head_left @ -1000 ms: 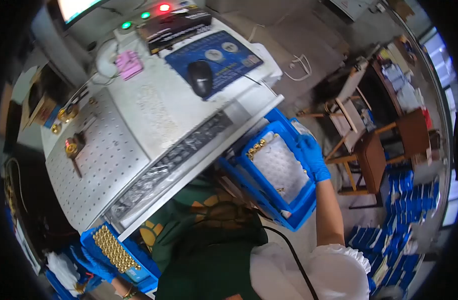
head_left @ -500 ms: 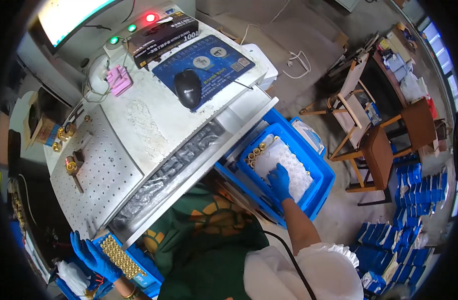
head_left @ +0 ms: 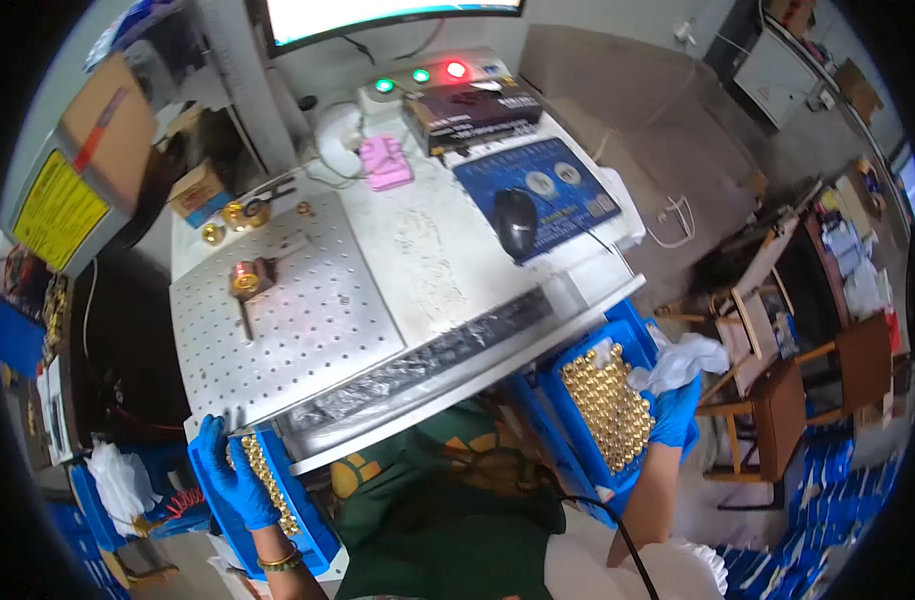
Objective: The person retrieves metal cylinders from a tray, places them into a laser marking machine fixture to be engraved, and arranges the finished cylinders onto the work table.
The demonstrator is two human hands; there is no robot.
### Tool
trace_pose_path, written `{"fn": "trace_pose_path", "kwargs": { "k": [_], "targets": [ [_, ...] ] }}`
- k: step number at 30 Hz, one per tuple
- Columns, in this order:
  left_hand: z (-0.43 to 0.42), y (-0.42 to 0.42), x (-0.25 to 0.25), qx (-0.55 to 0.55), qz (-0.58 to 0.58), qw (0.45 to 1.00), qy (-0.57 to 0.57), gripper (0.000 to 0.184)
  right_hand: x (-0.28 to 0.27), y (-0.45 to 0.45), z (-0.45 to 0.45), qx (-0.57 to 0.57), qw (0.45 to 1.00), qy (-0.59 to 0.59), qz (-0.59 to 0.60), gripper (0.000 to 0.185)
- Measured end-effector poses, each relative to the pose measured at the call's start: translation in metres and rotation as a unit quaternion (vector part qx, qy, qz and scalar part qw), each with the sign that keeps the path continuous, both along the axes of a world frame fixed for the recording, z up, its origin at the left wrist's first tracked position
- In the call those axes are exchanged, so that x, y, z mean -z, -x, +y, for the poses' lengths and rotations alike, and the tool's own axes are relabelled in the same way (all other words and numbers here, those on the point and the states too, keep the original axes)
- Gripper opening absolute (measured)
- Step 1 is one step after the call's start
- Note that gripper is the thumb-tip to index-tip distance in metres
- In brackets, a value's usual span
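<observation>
My right hand (head_left: pixel 676 415), in a blue glove, is closed on a crumpled white plastic sheet (head_left: pixel 686 360). It holds the sheet beside the right blue bin (head_left: pixel 551 400), over its far right edge. Rows of gold-coloured brass fittings (head_left: pixel 608 405) lie uncovered in that bin. My left hand (head_left: pixel 236 480), also gloved in blue, rests over the left blue bin (head_left: pixel 318 530). Its fingers are stretched out and it holds nothing that I can see. Beside it, more brass fittings (head_left: pixel 270 485) fill the left bin, partly hidden by the hand.
A perforated metal plate (head_left: pixel 308 300) on the white bench carries a small fixture (head_left: pixel 250 280) with a lit brass piece. Farther right are a black mouse (head_left: pixel 516 222), a blue mat (head_left: pixel 578 205) and a glove box (head_left: pixel 478 115). An open drawer (head_left: pixel 468 375) juts out in front.
My right hand has lifted the white sheet off the right bin's fittings and carried it to the right. My left hand has come in over the left bin. The view has turned left.
</observation>
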State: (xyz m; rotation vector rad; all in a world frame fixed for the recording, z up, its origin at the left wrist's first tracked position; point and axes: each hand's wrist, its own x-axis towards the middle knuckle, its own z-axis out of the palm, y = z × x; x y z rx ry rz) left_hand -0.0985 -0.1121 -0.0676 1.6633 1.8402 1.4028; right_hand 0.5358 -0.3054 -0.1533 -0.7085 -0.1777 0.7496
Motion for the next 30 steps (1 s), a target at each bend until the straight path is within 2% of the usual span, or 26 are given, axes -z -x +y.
{"fn": "trace_pose_path", "kwargs": {
  "k": [1, 2, 3, 4, 5, 6, 7, 8, 9, 10, 11, 13, 15, 16, 21, 23, 25, 26, 28, 29, 30],
  "targets": [
    [0.000, -0.002, 0.001, 0.003, -0.035, 0.999, -0.010, 0.038, -0.055, 0.027, 0.044, 0.098, 0.991, 0.078, 0.041, 0.047],
    [-0.001, 0.004, 0.008, 0.006, -0.039, 0.999, -0.009, 0.038, -0.076, 0.032, 0.070, 0.025, 0.999, 0.020, -0.008, 0.045],
    [-0.003, 0.010, 0.012, 0.009, -0.043, 0.999, -0.008, 0.039, -0.099, 0.037, 0.111, 0.006, 1.000, -0.008, -0.024, 0.042],
    [-0.004, 0.008, 0.009, 0.000, -0.039, 0.999, 0.000, 0.040, -0.128, 0.056, 0.150, -0.022, 0.998, 0.019, -0.048, 0.039],
    [-0.006, 0.003, 0.004, -0.016, -0.061, 0.998, 0.001, 0.040, -0.150, 0.079, 0.196, -0.008, 0.978, 0.016, -0.206, 0.038],
    [-0.008, 0.002, 0.001, -0.009, -0.055, 0.998, -0.015, 0.039, -0.172, 0.108, 0.239, -0.032, 0.964, -0.022, -0.263, 0.041],
    [-0.011, 0.002, -0.001, -0.003, -0.048, 0.998, -0.029, 0.037, -0.188, 0.133, 0.273, -0.066, 0.906, 0.030, -0.417, 0.037],
    [-0.014, 0.001, -0.002, -0.014, -0.050, 0.998, -0.036, 0.037, -0.163, 0.140, 0.320, -0.005, 0.867, 0.051, -0.496, 0.037],
    [-0.018, 0.001, -0.002, -0.023, -0.041, 0.999, -0.021, 0.036, -0.175, 0.175, 0.339, -0.112, 0.889, 0.069, -0.439, 0.039],
    [-0.021, 0.001, -0.003, -0.031, -0.033, 0.999, -0.006, 0.034, -0.149, 0.178, 0.378, -0.213, 0.876, 0.105, -0.420, 0.033],
    [-0.024, -0.001, -0.006, -0.041, -0.032, 0.999, -0.013, 0.034, -0.152, 0.212, 0.394, -0.195, 0.874, 0.077, -0.439, 0.033],
    [-0.029, -0.001, -0.013, -0.023, 0.014, 0.999, -0.017, 0.031, -0.113, 0.230, 0.438, -0.193, 0.860, 0.053, -0.470, 0.033],
    [-0.031, 0.007, -0.008, -0.025, 0.003, 0.999, -0.024, 0.031, -0.089, 0.245, 0.457, -0.236, 0.857, 0.110, -0.444, 0.036],
    [-0.032, 0.007, -0.010, -0.022, -0.004, 1.000, -0.013, 0.031, -0.094, 0.248, 0.456, -0.288, 0.853, 0.126, -0.417, 0.037],
    [-0.021, -0.002, -0.010, 0.007, -0.028, 0.999, -0.013, 0.030, -0.118, 0.251, 0.438, -0.284, 0.886, 0.103, -0.350, 0.035],
    [-0.013, -0.008, 0.002, -0.012, -0.006, 1.000, -0.023, 0.031, -0.137, 0.251, 0.438, -0.286, 0.899, 0.067, -0.326, 0.034],
    [-0.003, -0.015, 0.003, 0.035, -0.004, 0.999, -0.025, 0.035, -0.148, 0.259, 0.447, -0.232, 0.862, -0.001, -0.450, 0.033],
    [-0.001, -0.026, -0.012, 0.043, -0.003, 0.999, -0.018, 0.038, -0.149, 0.267, 0.450, -0.235, 0.862, -0.003, -0.448, 0.033],
    [0.004, -0.035, -0.021, 0.065, 0.026, 0.997, -0.022, 0.039, -0.151, 0.294, 0.458, -0.243, 0.752, -0.042, -0.612, 0.031],
    [0.005, -0.040, -0.027, 0.073, 0.035, 0.996, -0.031, 0.039, -0.142, 0.304, 0.470, -0.164, 0.651, -0.085, -0.736, 0.030],
    [0.004, -0.043, -0.029, 0.070, 0.037, 0.996, -0.035, 0.039, -0.131, 0.313, 0.478, -0.134, 0.578, -0.074, -0.802, 0.029]
  ]
}}
